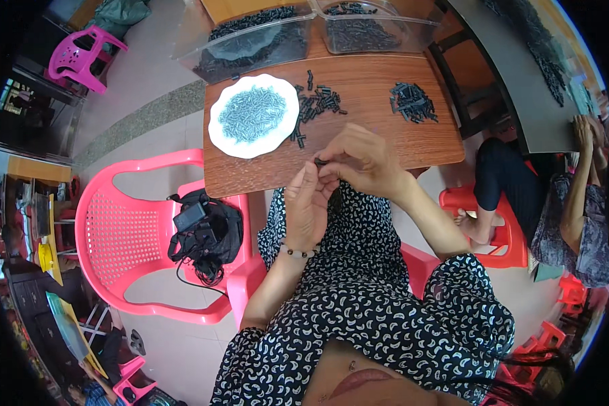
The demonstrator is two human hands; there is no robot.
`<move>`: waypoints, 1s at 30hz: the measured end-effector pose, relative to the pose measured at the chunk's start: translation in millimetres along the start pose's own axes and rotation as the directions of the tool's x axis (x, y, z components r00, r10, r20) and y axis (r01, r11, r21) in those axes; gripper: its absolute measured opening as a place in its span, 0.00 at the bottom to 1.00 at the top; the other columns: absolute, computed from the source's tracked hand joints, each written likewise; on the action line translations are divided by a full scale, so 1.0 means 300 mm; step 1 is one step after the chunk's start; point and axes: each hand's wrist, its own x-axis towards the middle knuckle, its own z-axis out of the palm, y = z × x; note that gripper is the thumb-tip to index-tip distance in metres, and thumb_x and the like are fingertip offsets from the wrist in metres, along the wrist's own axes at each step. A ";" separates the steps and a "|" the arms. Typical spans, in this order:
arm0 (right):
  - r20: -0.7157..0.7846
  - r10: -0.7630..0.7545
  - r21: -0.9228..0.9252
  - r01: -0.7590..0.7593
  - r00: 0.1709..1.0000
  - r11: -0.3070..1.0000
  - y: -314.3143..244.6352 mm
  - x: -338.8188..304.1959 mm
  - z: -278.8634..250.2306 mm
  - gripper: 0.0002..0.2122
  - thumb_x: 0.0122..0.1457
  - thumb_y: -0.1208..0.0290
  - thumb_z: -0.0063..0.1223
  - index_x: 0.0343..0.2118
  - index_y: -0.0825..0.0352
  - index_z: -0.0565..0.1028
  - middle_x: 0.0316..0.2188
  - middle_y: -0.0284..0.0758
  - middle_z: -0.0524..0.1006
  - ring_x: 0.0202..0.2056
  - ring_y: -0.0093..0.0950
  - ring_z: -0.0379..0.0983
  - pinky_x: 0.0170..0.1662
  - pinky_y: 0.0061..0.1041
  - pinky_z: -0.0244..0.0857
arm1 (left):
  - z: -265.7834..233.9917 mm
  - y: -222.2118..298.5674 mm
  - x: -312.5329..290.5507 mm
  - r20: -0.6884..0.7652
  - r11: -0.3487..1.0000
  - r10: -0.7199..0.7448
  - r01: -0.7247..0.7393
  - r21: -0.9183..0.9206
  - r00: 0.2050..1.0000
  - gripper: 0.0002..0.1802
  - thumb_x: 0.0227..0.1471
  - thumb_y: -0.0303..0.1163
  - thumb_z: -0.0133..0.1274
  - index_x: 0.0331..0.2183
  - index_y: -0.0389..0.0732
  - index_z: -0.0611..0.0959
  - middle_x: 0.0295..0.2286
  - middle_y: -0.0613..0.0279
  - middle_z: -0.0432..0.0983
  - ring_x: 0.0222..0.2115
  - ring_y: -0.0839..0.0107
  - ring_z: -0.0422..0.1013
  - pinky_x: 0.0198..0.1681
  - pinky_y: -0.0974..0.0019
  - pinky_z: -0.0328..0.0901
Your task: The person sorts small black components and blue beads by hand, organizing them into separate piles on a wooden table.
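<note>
My left hand (304,206) and my right hand (364,161) meet just over the near edge of the wooden table (372,74). Between their fingertips they pinch a small black cylindrical piece (320,162), mostly covered by the fingers. Beyond my left hand, a white scalloped plate (218,132) holds many small shiny silver pins (254,114). Beside the plate's right rim lies a loose heap of short black cylindrical pieces (320,103). Farther right, a separate pile of longer-looking black pieces (413,103) sits on the tabletop.
Two clear plastic bins (250,51) (365,44) of black pieces stand along the far edge. A pink chair (125,227) at left carries a black bag (210,227). At right, another person (568,216) sits by a grey table (528,88) on a red stool (507,237).
</note>
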 end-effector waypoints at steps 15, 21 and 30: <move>0.133 0.168 -0.251 -0.131 0.977 0.959 0.163 0.167 0.156 0.07 0.49 0.72 0.58 0.31 0.67 0.76 0.27 0.37 0.77 0.33 0.36 0.73 0.36 0.33 0.65 | -0.131 0.025 0.006 -0.253 0.979 -0.153 0.111 -0.172 0.955 0.12 0.55 0.38 0.55 0.38 0.41 0.78 0.36 0.62 0.78 0.33 0.75 0.74 0.37 0.70 0.70; 0.137 0.151 -0.395 -0.085 0.979 0.915 0.281 0.281 0.285 0.07 0.49 0.72 0.58 0.32 0.66 0.77 0.28 0.40 0.77 0.37 0.41 0.72 0.39 0.39 0.66 | -0.161 0.029 0.000 -0.267 0.964 -0.181 0.117 -0.237 0.947 0.10 0.56 0.38 0.54 0.36 0.42 0.78 0.33 0.64 0.78 0.28 0.77 0.72 0.32 0.72 0.69; 0.164 0.264 -0.445 -0.167 0.951 0.880 0.324 0.313 0.318 0.07 0.49 0.72 0.58 0.32 0.65 0.78 0.27 0.41 0.78 0.34 0.42 0.75 0.38 0.39 0.68 | -0.181 0.059 0.009 -0.265 0.960 -0.171 0.100 -0.261 0.949 0.10 0.57 0.37 0.53 0.36 0.41 0.78 0.31 0.64 0.78 0.26 0.78 0.72 0.31 0.73 0.68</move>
